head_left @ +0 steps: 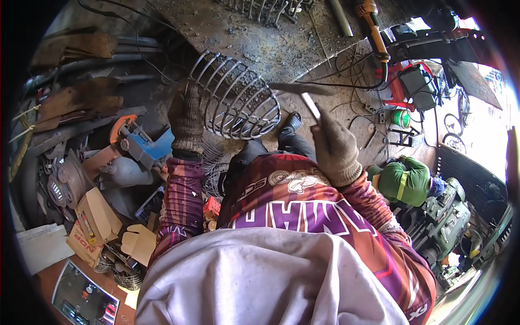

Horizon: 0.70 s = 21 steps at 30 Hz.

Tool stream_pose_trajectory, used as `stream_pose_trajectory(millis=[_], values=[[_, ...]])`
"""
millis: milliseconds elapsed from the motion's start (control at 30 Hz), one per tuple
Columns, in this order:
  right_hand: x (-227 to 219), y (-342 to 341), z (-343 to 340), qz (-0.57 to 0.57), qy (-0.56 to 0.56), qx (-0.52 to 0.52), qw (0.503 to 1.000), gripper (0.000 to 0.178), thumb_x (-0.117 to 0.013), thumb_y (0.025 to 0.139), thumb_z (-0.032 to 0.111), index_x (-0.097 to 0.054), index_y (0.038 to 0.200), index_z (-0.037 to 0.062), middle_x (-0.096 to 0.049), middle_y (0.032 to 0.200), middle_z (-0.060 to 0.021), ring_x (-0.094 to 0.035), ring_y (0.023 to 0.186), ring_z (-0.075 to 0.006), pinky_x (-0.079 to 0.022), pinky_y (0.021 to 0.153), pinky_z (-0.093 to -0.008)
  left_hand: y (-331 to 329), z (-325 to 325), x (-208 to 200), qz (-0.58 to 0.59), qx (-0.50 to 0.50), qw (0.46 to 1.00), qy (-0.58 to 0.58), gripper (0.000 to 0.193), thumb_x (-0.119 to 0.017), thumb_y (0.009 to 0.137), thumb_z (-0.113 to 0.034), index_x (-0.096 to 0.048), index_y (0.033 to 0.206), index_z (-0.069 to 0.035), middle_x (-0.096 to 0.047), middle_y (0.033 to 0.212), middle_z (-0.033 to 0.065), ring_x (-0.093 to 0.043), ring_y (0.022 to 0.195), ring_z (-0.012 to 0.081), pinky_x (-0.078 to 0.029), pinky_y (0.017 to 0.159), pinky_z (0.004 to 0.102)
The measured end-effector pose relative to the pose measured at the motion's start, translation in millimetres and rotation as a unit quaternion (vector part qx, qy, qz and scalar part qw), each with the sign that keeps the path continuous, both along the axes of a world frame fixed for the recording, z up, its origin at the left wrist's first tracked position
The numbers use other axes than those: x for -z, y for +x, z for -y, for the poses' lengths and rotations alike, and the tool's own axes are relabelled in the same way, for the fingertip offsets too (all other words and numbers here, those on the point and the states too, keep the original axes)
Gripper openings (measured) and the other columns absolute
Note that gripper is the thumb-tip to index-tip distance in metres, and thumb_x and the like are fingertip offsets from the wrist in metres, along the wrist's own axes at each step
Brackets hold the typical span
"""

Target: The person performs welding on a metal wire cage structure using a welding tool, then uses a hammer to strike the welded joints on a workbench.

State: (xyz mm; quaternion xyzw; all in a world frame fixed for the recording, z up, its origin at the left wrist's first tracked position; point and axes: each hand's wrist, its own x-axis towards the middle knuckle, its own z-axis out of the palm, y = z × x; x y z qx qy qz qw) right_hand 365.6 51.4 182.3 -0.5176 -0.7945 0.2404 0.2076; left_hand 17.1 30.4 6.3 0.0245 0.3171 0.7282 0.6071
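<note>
My left hand (187, 116), in a dirty knitted work glove, is closed on the rim of a rounded basket (238, 100) made of bent metal rods. The basket is tilted in front of my legs, beside the metal work table (233, 35). In my gloved right hand (337, 146) is a hammer (310, 104) with a pale handle and a long, narrow dark head. That head is up at the basket's right side; whether it touches the rods I cannot tell.
An angle grinder (372, 30) with a cable lies at the table's right end. More bent rods (265, 8) rest at the far edge. A red chair (398, 86) stands right. Someone in green (403, 181) seems crouched by a machine (447, 216). Cardboard boxes (95, 219) are left.
</note>
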Motion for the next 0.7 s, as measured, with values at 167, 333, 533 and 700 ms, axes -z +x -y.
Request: stream_pose_trajectory(millis=[167,333,533,700], values=[[7.2,5.0,5.1,-0.097,-0.031,0.042,0.994,0.04,-0.059,0.096,0.008,-0.059,0.135,-0.0005,-0.065,0.076,-0.0103,-0.065,0.068,-0.0169,-0.052,0.062,-0.032,-3.7,2.1,7.0,-0.177,0.057,0.981,-0.064,0.053,-0.04,0.108,-0.038,-0.045,0.149,-0.005,-0.049,0.15,0.0133,-0.048,0.137,0.0279,-0.034,0.117,0.044],[12.8,5.1,-0.5,-0.066,-0.064,0.031,0.995,0.042,-0.063,0.097,0.01,-0.058,0.137,-0.0013,-0.064,0.076,-0.0056,-0.062,0.066,-0.0123,-0.05,0.062,-0.0277,4.2,-3.3,-8.4,-0.544,0.013,0.834,-0.092,0.033,-0.048,0.11,-0.027,-0.061,0.124,0.0,-0.068,0.115,0.0102,-0.066,0.1,0.0192,-0.054,0.087,0.0333],[13.4,3.4,0.5,-0.111,-0.048,0.066,0.991,0.044,-0.06,0.097,0.008,-0.057,0.14,0.0015,-0.062,0.074,-0.0034,-0.06,0.066,-0.0095,-0.049,0.06,-0.0269,10.9,-1.8,-17.6,-0.254,-0.035,0.965,-0.047,0.033,-0.047,0.11,-0.024,-0.061,0.125,0.002,-0.068,0.116,0.0097,-0.065,0.101,0.0181,-0.053,0.09,0.0325],[12.3,2.7,-1.9,-0.133,-0.096,0.06,0.985,0.046,-0.061,0.097,0.009,-0.056,0.142,0.0054,-0.066,0.079,-0.0043,-0.062,0.065,-0.0188,-0.051,0.062,-0.0301,10.1,1.1,-17.6,-0.387,-0.003,0.918,-0.09,0.035,-0.045,0.11,-0.024,-0.058,0.13,0.002,-0.065,0.127,0.0138,-0.063,0.112,0.0208,-0.051,0.099,0.035]])
